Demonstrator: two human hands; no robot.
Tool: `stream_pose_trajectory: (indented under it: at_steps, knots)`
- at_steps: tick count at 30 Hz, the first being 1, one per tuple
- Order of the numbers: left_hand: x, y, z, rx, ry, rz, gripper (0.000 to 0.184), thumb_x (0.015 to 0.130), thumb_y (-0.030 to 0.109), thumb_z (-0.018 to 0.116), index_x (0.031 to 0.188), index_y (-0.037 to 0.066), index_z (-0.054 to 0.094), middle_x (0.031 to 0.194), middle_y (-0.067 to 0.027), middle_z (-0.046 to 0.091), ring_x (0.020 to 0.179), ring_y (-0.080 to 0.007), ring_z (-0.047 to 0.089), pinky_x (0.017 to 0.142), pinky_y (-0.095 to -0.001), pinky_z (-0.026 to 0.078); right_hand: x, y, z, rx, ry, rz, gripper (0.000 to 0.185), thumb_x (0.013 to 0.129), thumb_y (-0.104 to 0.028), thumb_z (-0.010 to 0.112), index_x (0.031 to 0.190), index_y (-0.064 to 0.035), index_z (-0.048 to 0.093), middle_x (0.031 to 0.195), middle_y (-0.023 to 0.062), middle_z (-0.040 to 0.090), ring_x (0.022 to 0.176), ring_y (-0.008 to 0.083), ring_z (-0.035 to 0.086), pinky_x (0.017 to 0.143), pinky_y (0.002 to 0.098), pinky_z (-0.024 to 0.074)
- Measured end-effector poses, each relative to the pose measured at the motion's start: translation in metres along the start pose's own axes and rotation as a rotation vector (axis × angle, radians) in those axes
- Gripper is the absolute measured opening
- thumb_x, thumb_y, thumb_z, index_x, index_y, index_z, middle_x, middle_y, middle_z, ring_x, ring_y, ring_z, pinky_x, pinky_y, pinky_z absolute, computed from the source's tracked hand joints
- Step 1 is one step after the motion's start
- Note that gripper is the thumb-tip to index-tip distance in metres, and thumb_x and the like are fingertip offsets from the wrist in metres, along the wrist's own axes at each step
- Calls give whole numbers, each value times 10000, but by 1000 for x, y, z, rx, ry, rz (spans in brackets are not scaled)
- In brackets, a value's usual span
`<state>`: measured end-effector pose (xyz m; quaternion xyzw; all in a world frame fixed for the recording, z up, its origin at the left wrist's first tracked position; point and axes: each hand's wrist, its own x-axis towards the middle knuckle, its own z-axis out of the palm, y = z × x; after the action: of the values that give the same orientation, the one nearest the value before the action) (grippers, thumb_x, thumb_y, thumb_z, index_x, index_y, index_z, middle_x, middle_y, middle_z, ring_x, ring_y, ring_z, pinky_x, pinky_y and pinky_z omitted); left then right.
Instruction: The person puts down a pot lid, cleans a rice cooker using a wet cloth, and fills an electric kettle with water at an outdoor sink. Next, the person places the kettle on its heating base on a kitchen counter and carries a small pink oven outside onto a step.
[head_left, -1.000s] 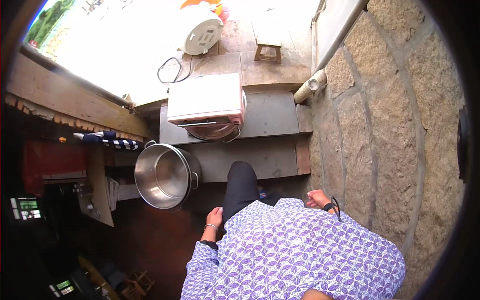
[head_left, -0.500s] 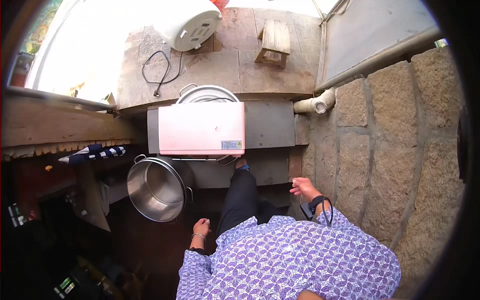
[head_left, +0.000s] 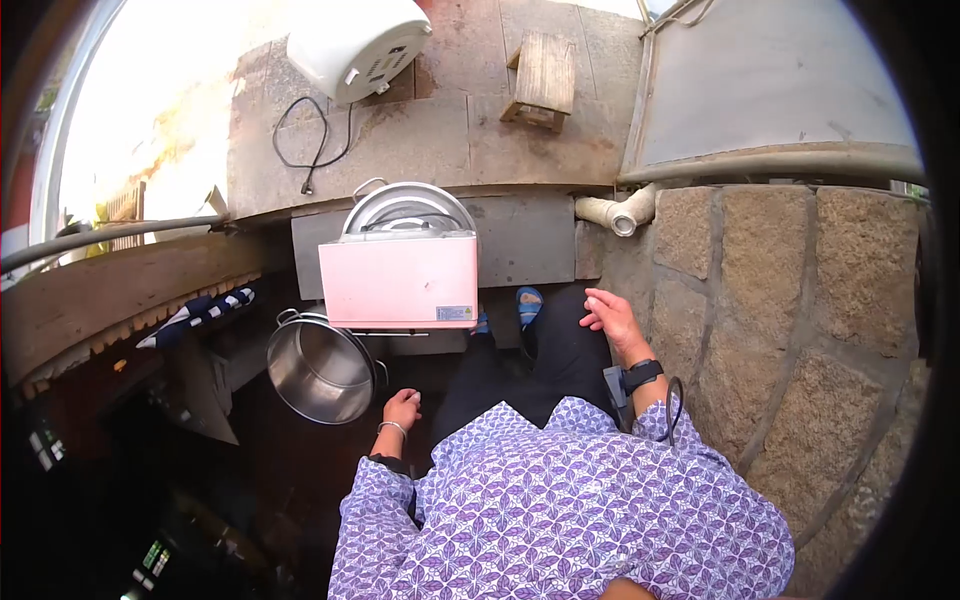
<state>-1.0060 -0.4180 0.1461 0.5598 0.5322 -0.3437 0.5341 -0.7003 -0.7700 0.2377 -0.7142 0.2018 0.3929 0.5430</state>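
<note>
My left hand (head_left: 402, 408) hangs low with its fingers curled in and nothing visible in them. It is nearest to a large stainless steel pot (head_left: 325, 370) with two side handles, apart from it. My right hand (head_left: 612, 318) is held out by the stone wall, fingers loosely apart and holding nothing. A black band with a small device is on that wrist. Ahead stands a pink box (head_left: 400, 282) with a small label at its corner. Behind it shows a round metal vessel or lid (head_left: 412, 207), partly hidden, with a dark cord across it.
Grey steps (head_left: 525, 240) lead up to a paved landing. On it are a white appliance (head_left: 360, 50), its black cord (head_left: 318, 145) and a wooden stool (head_left: 543, 78). A pipe end (head_left: 622, 222) juts out by the stone wall (head_left: 770, 280). Dark striped cloth (head_left: 200, 312) hangs left.
I have come closer to the steps, and both blue-shod feet now show near the pink box. My right hand has risen in view. The pot and box have not visibly been handled.
</note>
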Motion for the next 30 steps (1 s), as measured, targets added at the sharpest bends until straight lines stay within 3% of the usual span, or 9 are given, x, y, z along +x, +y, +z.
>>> stream_pose_trajectory:
  at_steps: [6, 12, 22, 26, 30]
  knots:
    - [-22, 80, 9, 96, -37, -148, 269, 861, 193, 582, 1061, 14, 604, 840, -67, 611, 729, -152, 587, 620, -307, 538, 50, -68, -27, 14, 4, -53, 411, 880, -233, 560, 1209, 11, 531, 896, 65, 640, 713, 132, 635, 586, 221, 470]
    - [-85, 151, 23, 126, -90, -349, 253, 882, 297, 553, 1059, 120, 598, 826, -5, 607, 648, -146, 605, 494, -288, 414, 84, -148, -57, -87, -68, 68, 415, 879, -248, 550, 1199, 16, 538, 865, 69, 636, 676, 141, 638, 565, 230, 473]
    - [-110, 262, 30, -3, -88, -276, 279, 882, 288, 546, 1104, 124, 589, 888, -40, 624, 695, -155, 611, 530, -282, 422, 138, -285, -91, -138, -83, 51, 395, 871, -243, 562, 1170, 15, 553, 868, 58, 615, 685, 159, 651, 558, 239, 484]
    - [-89, 316, 7, -115, -7, -137, 294, 865, 229, 561, 1069, 21, 605, 847, -84, 626, 652, -164, 603, 595, -289, 510, 169, -338, -72, -202, -150, 9, 362, 880, -219, 560, 1162, 7, 563, 888, 59, 624, 679, 146, 644, 558, 239, 483]
    - [-53, 389, -31, -148, 41, -94, 317, 852, 219, 553, 1077, 2, 603, 826, -97, 619, 665, -183, 612, 605, -290, 524, 213, -392, -44, -266, -174, 50, 362, 886, -221, 552, 1171, 2, 560, 916, 74, 637, 682, 149, 645, 546, 242, 482]
